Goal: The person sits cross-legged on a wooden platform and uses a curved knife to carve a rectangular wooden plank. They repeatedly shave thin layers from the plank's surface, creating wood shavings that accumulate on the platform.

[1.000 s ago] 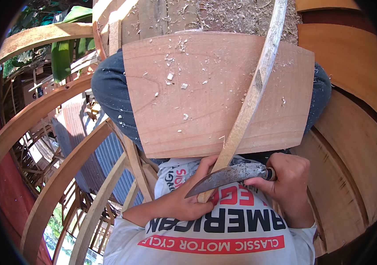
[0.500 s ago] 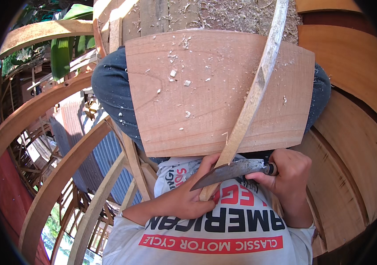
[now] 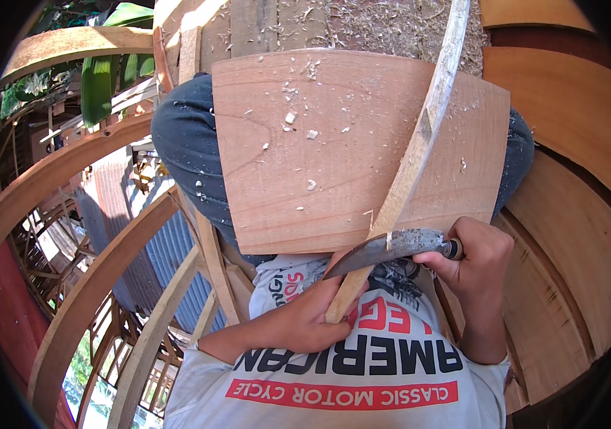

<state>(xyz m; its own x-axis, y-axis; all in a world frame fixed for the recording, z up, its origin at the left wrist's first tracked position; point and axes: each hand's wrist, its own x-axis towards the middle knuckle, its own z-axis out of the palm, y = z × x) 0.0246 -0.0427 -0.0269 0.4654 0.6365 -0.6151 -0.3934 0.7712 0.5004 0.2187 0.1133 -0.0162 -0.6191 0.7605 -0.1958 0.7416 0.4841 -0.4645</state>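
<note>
Across my lap lies a wide wooden board [image 3: 298,186] with small chips and shavings scattered on it. A long, slightly bowed wooden strip [image 3: 420,143] slants over the board from the far right down to my belly. My left hand [image 3: 313,318] is wrapped round the strip's near end. In my right hand [image 3: 478,261] is the dark handle of a broad curved knife [image 3: 398,245]. Its blade lies across the strip just above my left hand, tip pointing left. A small curl of wood stands at the blade's upper edge.
Curved wooden ribs [image 3: 105,293] rise on the left, with corrugated metal sheets [image 3: 184,250] beyond them. Overlapping planks [image 3: 563,236] form a wall on the right. Shavings cover the plank floor [image 3: 291,28] ahead. Green leaves [image 3: 98,86] hang at the far left.
My right hand and the knife have moved slightly away from my belly, up along the strip and a little right. The board has shifted slightly right in view; my left hand keeps its hold.
</note>
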